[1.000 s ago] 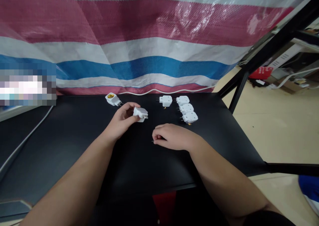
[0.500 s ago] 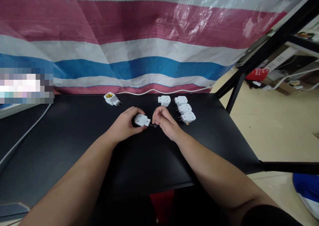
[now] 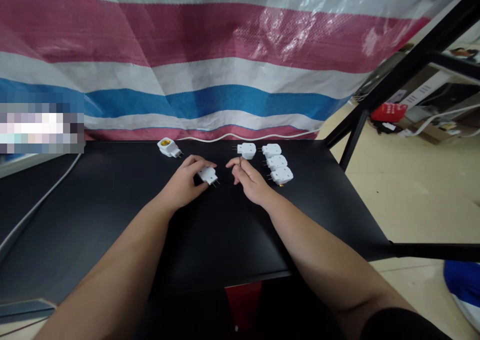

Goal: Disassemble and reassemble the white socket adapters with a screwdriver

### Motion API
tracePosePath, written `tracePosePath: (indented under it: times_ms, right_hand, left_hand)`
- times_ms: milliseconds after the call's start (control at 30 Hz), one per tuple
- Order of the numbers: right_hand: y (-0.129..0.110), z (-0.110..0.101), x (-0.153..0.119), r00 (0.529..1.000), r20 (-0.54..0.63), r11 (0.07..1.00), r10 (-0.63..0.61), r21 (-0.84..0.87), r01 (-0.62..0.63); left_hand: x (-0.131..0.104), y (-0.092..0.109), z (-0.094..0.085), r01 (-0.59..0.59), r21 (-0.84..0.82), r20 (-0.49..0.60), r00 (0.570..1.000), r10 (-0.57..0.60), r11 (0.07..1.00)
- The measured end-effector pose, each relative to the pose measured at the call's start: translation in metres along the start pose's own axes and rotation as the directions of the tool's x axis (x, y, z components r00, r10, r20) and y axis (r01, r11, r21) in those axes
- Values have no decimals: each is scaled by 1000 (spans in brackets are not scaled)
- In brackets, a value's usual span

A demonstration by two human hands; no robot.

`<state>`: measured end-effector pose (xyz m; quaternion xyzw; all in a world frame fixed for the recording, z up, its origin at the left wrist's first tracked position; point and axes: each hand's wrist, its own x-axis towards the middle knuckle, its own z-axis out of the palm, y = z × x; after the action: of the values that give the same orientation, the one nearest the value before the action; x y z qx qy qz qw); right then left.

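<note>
My left hand (image 3: 184,182) curls around a white plug-in lamp socket (image 3: 208,175), fingers on its far side and thumb on its near side; its pins point right and toward me. To the right of it, my right hand (image 3: 250,179) is closed, with a thin dark thing showing at the fingers, too small to make out. Behind my right hand lies another white plug-in socket (image 3: 246,150), pins to the left. Three more white sockets (image 3: 276,162) lie close together in a row on the right. One socket (image 3: 169,147) at the back left shows its gold screw opening.
The black table (image 3: 210,230) meets a striped plastic sheet (image 3: 210,75) at the back. A white cable (image 3: 217,139) runs along that edge, and another cable (image 3: 41,197) crosses the left side. A black metal frame (image 3: 360,125) stands at the right.
My left hand has moved slightly left with the socket and turned it, its pins now angled toward me. My right hand has drawn apart from the pins; the dark piece at its fingertips has shifted.
</note>
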<state>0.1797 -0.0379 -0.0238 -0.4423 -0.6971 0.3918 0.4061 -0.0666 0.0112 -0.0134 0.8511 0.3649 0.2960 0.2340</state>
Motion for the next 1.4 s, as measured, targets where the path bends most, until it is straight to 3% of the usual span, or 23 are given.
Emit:
tracePosePath:
  times_ms: [133,233,333,433,600,700,833,1000,1233,1400]
  right_hand:
    - [-8,-11,-5,993,120,966,16,-257,16]
    - [-9,-15,-6,990,136,953,31,-302,12]
    - [-5,-16,-4,996,90,966,26,-260,-2]
    - [0,-14,-2,1000,17,988,25,-151,-22]
    - [3,-8,-2,993,61,994,101,41,-103]
    - [1,-7,-3,996,69,998,56,38,-59]
    - [-2,-9,-2,1000,25,1000,17,-14,-16]
    - [0,-7,-1,999,-38,999,0,37,1]
    - [0,-6,-3,1000,-1,1000,10,11,-10]
    - [3,-7,-3,998,23,998,61,-1,-61]
  left_hand:
    - [-2,3,-3,67,-89,4,998,-67,994]
    - [-3,3,-6,154,-338,24,988,-155,929]
    - [-4,2,-9,274,-612,123,960,-254,742]
    - [-3,0,-12,357,-767,185,918,-350,533]
    - [2,-2,-19,352,-925,230,821,-522,146]
    - [4,-1,-22,363,-931,283,773,-568,31]
    - [4,0,-24,403,-914,345,735,-584,-33]
    - [5,-1,-27,420,-905,385,749,-540,-64]
    - [8,7,-25,460,-887,394,724,-566,-28]
    - [7,8,-23,466,-884,379,749,-544,27]
